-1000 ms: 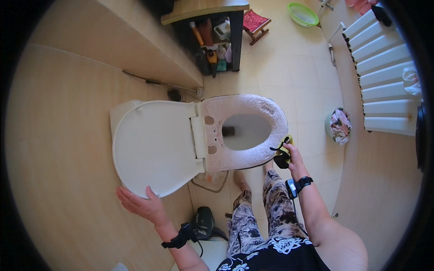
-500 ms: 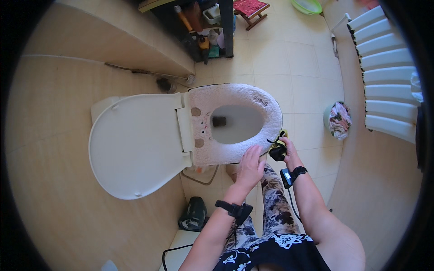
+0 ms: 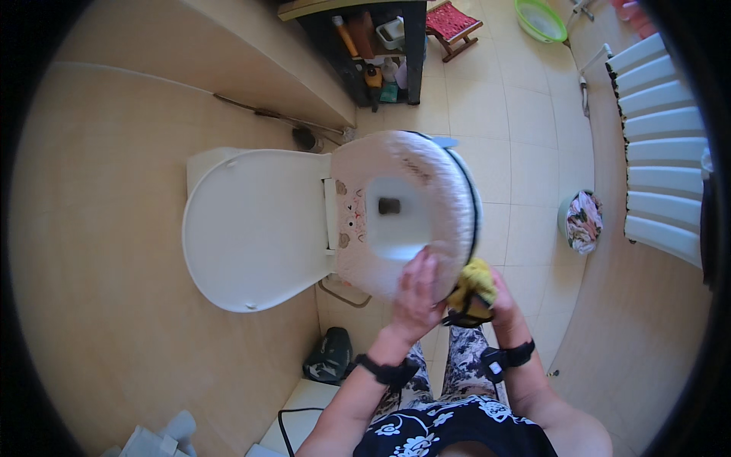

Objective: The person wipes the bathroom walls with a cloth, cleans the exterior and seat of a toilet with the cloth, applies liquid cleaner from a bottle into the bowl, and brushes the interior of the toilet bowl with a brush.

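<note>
A toilet seat in a fluffy pale pink cover (image 3: 358,263) with a small animal face is tilted up at its front, so the cover's dark edging shows. My left hand (image 3: 417,293) grips the seat's near side, fingers over the cover toward the inner opening; the thumb is partly hidden. Beside the front edge, my right hand (image 3: 502,298) holds a crumpled yellow-and-black cloth (image 3: 475,286), close to or touching the seat's edge. The white lid (image 3: 255,228) stands raised on the left. Under the seat the white toilet bowl (image 3: 403,228) shows through the opening.
A toilet brush (image 3: 307,139) stands by the wall behind the toilet. Farther off are a dark shelf (image 3: 415,57) with bottles, a red folding stool (image 3: 454,23) and a green basin (image 3: 542,21). At right, a tub of clothes (image 3: 582,221) sits below a white radiator (image 3: 662,145).
The seat's front has risen off the bowl with my left hand on it. The cloth in my right hand has turned and spread, showing more yellow. The whole view has shifted slightly.
</note>
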A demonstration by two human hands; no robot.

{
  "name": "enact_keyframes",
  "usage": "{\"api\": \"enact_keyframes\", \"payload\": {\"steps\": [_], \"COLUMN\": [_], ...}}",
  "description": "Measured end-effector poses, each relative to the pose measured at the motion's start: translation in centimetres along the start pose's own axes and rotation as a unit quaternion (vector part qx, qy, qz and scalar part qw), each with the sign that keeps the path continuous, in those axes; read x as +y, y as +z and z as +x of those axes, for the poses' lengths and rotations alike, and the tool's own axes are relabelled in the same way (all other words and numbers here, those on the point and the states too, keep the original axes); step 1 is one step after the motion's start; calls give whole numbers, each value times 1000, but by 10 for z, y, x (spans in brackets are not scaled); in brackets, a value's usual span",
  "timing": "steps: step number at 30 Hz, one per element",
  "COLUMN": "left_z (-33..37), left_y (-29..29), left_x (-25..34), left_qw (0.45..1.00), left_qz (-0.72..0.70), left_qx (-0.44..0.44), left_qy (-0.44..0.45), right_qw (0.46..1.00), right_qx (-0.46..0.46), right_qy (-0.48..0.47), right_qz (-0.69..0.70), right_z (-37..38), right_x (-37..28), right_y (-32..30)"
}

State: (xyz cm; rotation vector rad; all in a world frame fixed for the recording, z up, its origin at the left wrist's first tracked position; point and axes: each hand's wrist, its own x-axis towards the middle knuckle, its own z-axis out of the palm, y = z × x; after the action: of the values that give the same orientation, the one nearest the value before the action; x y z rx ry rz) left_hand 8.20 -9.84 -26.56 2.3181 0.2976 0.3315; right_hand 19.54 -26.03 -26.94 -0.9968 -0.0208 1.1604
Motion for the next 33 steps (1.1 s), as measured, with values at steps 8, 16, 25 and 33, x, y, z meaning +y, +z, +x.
{"api": "enact_keyframes", "payload": {"steps": [8, 16, 25, 33], "left_z": [-40, -44, -43, 18], "left_y": [-150, -218, -222, -111], "left_x": [-8, -45, -46, 0], "left_qw": [965, 852, 837, 982], "left_qz": [174, 415, 435, 150], "left_qx": [181, 270, 314, 96], "left_qy": [-77, -171, -112, -55], "right_qw": [985, 980, 938, 959], "right_qx": [-174, 83, 295, 245], "right_qy": [-11, 162, 114, 98], "right_qz": [-9, -86, -144, -106], "right_z": [44, -13, -42, -34], "right_x": [30, 98, 98, 58], "right_y": [119, 59, -24, -30]}}
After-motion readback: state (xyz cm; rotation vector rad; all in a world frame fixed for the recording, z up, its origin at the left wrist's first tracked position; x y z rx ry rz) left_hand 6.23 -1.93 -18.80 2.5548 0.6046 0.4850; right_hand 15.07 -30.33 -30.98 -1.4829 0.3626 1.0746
